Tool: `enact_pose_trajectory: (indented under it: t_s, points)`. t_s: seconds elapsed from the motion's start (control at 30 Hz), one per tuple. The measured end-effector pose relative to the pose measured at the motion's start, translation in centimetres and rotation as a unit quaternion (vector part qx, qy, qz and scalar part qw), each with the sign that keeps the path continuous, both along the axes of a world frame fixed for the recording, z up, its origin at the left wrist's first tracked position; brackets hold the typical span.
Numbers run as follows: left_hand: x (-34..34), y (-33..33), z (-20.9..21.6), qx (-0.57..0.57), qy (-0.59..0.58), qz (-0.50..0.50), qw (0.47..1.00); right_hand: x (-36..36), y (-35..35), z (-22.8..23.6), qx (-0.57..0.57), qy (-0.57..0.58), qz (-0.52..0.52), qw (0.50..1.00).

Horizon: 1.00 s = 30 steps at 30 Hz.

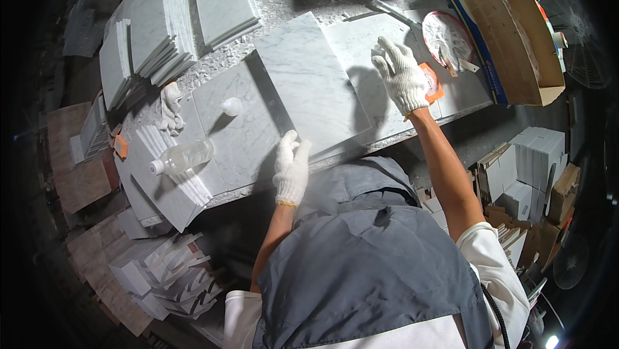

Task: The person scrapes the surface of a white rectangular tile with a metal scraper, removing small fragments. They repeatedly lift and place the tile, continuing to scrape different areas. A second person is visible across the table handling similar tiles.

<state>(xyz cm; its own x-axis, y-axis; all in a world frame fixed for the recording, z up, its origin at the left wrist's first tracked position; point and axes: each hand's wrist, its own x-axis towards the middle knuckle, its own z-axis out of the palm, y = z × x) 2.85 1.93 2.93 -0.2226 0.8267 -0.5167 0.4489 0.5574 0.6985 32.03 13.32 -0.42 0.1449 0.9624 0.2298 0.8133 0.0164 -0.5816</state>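
1. On surface (274, 4), btwn tile stack (155, 23) & cardboard box (516, 39): veined white tile (316, 78).
2. My L grip (292, 168): at tile's near-L corner; can't tell if clamped.
3. My R grip (401, 78): empty, fingers loosely apart, nr orange pc (436, 82).

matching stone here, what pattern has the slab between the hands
White slab with grey veins, clearest in head view.

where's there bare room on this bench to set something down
Best patch: the slab between the clear bottle and the left hand, nearer than the small white object. A narrower one lies between the large tile and the right hand. Crowded: far left, with tile stacks, and right, with the red-rimmed bowl and cardboard box.
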Motion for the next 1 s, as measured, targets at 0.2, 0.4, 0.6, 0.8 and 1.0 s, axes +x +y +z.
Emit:
enact_pose_trajectory:
  t_s: [0.2, 0.4, 0.6, 0.8, 1.0]
  points:
    - [0.1, 0.2, 0.2, -0.012, -0.004, 0.002, 1.0, -0.5, -0.2, 1.3, -0.075, 0.034, 0.003, 0.997]
    - [0.1, 0.6, 0.7, -0.026, 0.0, -0.007, 1.0, -1.7, -1.0, 2.2, 0.023, 0.05, -0.046, 0.997]
    - [0.0, 0.4, 0.5, -0.043, 0.006, -0.01, 0.999, -1.7, 0.5, 5.8, -0.028, 0.273, -0.071, 0.959]
    - [-0.2, 0.2, -0.3, 0.025, -0.012, -0.033, 0.999, -0.1, 2.2, 10.9, 0.25, 0.11, 0.032, 0.961]
    - [-0.1, 0.6, 0.9, -0.036, -0.008, -0.024, 0.999, -2.1, -0.3, 2.8, -0.147, -0.038, 0.059, 0.987]
